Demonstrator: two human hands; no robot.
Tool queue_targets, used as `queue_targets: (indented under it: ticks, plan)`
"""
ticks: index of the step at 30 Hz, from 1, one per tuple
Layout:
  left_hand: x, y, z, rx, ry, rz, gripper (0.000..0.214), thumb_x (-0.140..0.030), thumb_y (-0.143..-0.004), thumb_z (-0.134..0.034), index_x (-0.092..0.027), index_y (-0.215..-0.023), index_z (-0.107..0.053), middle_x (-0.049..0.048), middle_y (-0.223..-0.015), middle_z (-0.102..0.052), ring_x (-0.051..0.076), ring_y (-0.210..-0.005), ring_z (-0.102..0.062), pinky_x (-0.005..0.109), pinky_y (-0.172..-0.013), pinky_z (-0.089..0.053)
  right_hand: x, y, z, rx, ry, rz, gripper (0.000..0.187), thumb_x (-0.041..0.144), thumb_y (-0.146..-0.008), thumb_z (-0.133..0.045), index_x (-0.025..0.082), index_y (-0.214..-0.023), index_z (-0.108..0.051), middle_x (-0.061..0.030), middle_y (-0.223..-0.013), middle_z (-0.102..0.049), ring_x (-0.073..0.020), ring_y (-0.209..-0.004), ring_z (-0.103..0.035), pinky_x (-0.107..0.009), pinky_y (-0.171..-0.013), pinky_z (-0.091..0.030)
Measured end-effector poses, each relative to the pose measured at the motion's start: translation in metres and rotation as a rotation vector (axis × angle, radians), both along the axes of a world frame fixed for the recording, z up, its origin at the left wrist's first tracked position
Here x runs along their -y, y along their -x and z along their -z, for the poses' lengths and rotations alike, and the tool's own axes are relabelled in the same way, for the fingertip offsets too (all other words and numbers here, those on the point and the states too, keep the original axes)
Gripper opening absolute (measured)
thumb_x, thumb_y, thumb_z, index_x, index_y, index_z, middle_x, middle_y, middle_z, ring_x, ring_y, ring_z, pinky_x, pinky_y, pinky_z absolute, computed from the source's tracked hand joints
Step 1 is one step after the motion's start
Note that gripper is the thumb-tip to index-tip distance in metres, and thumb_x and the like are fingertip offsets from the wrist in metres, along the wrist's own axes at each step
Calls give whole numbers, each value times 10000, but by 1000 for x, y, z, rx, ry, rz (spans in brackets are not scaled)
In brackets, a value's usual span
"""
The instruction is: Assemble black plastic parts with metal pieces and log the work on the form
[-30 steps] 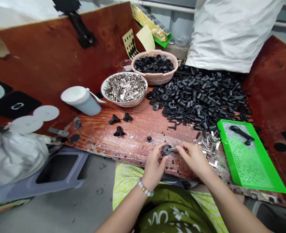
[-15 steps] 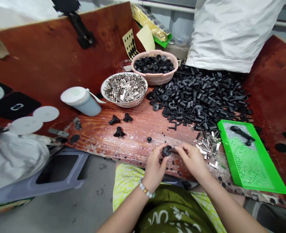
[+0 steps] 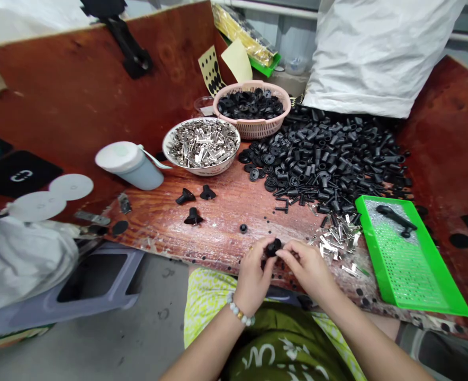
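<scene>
A white bowl (image 3: 218, 170) on the desk (image 3: 226, 196) is heaped with silvery metal clips (image 3: 203, 143). Just behind it, a pink slotted basket (image 3: 258, 129) holds black round pieces (image 3: 252, 105). At the right, a green tray (image 3: 420, 280) lies slantwise, with a black rod-like piece (image 3: 396, 221) across its far end. A lidded cup (image 3: 138, 173) leans near the bowl; its contents are hidden.

The small black part (image 3: 273, 247) is above the desk's near edge, in the left hand (image 3: 254, 272), whose thumb and fingers are closed around it. The right hand (image 3: 308, 267) meets the part's right side, thumb and fingers drawn close together; whether they pinch anything I cannot tell. The part's long axis and the way it points are too unclear to read. It looks dark, matte and compact, its finer details blurred.
</scene>
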State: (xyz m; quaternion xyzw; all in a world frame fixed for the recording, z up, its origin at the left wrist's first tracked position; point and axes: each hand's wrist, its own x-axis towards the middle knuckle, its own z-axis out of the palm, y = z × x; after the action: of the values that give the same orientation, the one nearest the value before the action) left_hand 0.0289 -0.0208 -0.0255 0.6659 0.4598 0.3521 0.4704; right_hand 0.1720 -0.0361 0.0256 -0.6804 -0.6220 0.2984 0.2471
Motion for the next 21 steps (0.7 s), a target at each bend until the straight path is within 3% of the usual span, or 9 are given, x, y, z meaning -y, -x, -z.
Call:
queue_targets:
  ticks: [3, 7, 9, 11, 13, 17, 21]
  plan:
    - [-1, 0, -4, -22, -27, 7, 360, -130, -832, -490, -226, -1179, -480, 64, -1183, -571, 186, -1111, -517, 369, -963, -410, -1, -1, 3, 4, -13, 13, 262, 328, -887, -452, 188, -692, -557, 16, -626, -569, -131, -602, -532, -225, -575, -373]
    - [-4, 1, -6, -5, -55, 40, 316, -115, -832, -475, -227, -1119, -543, 61, -1206, -573, 190, -1146, -505, 386, -994, -391, -2, -8, 10, 98, -53, -71, 247, 325, -891, -447, 188, -725, -568, -4, -671, -583, -151, -655, -552, -252, -622, -402]
    - [-5, 1, -5, 7, -59, 48, 301, -105, -831, -467, -228, -1085, -571, 55, -1219, -573, 186, -1154, -505, 384, -1000, -391, 0, -14, 11, 97, -100, -107, 165, 329, -870, -491, 188, -871, -576, -12, -718, -590, -152, -658, -550, -259, -620, -423]
    - [-6, 1, -4, 22, -46, 51, 305, -101, -827, -470, -231, -1081, -577, 49, -1226, -573, 183, -1155, -509, 382, -1003, -394, 1, -20, 10, 60, -181, -148, 228, 312, -858, -516, 190, -1050, -530, -29, -795, -596, -148, -676, -553, -264, -629, -453]
    - [-6, 1, -2, 47, -13, 56, 324, -105, -824, -478, -235, -1109, -563, 49, -1228, -573, 183, -1156, -511, 381, -1009, -392, 3, -25, 8, 34, -255, -214, 248, 262, -874, -486, 201, -1113, -499, -49, -868, -594, -151, -739, -565, -275, -676, -477]
    - [-3, -1, 3, 171, 125, 55, 396, -118, -833, -477, -227, -1214, -464, 72, -1232, -557, 173, -1124, -538, 361, -986, -425, 2, -25, 5, 14, -328, -304, 170, 184, -894, -422, 204, -1006, -548, -64, -897, -598, -166, -848, -574, -298, -753, -480]
    - [-1, -2, 4, 200, 141, 60, 421, -120, -827, -494, -231, -1229, -431, 73, -1252, -533, 167, -1159, -506, 359, -1011, -403, 0, -15, 7, 34, -310, -242, 137, 167, -887, -418, 185, -899, -553, -60, -840, -584, -159, -795, -561, -281, -714, -467]
